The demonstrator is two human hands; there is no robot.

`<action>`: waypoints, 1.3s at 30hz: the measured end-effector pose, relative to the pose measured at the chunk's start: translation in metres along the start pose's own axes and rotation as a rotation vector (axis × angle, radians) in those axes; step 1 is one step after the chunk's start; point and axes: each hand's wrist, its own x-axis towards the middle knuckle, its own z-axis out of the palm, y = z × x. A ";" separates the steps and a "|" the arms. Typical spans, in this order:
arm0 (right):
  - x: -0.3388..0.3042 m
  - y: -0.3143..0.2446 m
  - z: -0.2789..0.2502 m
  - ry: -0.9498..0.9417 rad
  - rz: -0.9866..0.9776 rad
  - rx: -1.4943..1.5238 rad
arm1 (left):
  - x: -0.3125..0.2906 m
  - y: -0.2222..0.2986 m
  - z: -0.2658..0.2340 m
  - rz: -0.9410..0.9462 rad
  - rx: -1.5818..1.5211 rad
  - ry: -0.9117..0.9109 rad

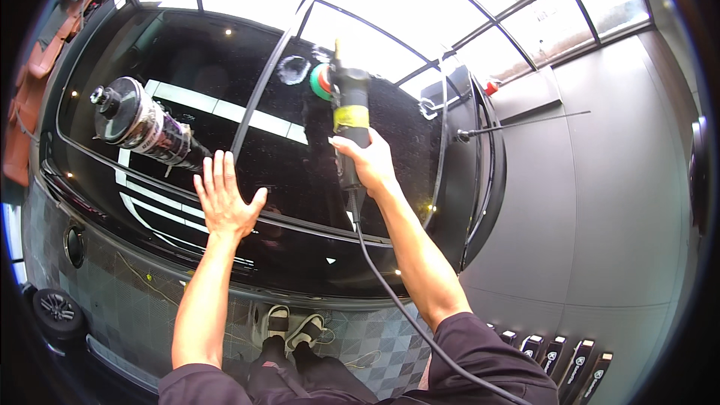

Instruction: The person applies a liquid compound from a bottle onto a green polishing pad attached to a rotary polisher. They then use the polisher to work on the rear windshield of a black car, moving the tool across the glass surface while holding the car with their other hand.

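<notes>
My right hand [363, 161] is wrapped around the black handle of a polisher [351, 95] with a yellow band. Its green and orange pad [321, 81] rests at the glossy black car roof [300, 165], though the pad's contact edge is partly hidden. Just left of the pad is a round whitish smear [293, 70] of what looks like polish. My left hand [227, 201] lies with fingers spread on the roof's near side. Past its fingertips lies a dark cylindrical object [150, 126] with a round end and a metal knob; its exact kind is unclear.
The polisher's cord [397, 296] runs down past my right arm. A thin antenna [525, 123] sticks out at the car's right end. Several dark long boxes [574, 367] stand at lower right. A wheel [58, 313] shows at lower left, above a checkered floor [360, 352].
</notes>
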 end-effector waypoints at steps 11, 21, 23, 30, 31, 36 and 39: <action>-0.075 0.061 -0.143 0.333 0.158 0.384 | -0.001 0.004 0.007 0.017 0.017 0.015; -0.130 0.053 -0.067 0.471 0.113 0.393 | 0.001 0.003 0.005 -0.002 -0.042 0.051; -0.132 0.052 -0.034 0.451 0.084 0.345 | 0.001 0.001 0.006 0.020 -0.053 0.069; -0.112 0.027 0.058 0.188 0.032 0.064 | -0.001 -0.007 0.004 0.022 -0.141 0.088; -0.112 0.028 0.066 0.161 0.033 0.036 | -0.001 -0.005 0.005 0.026 -0.173 0.092; -0.128 0.003 0.083 0.001 0.076 -0.078 | -0.002 -0.005 0.004 0.024 -0.178 0.089; -0.151 0.020 0.062 -0.151 0.054 0.084 | 0.001 0.000 0.006 0.030 -0.162 0.112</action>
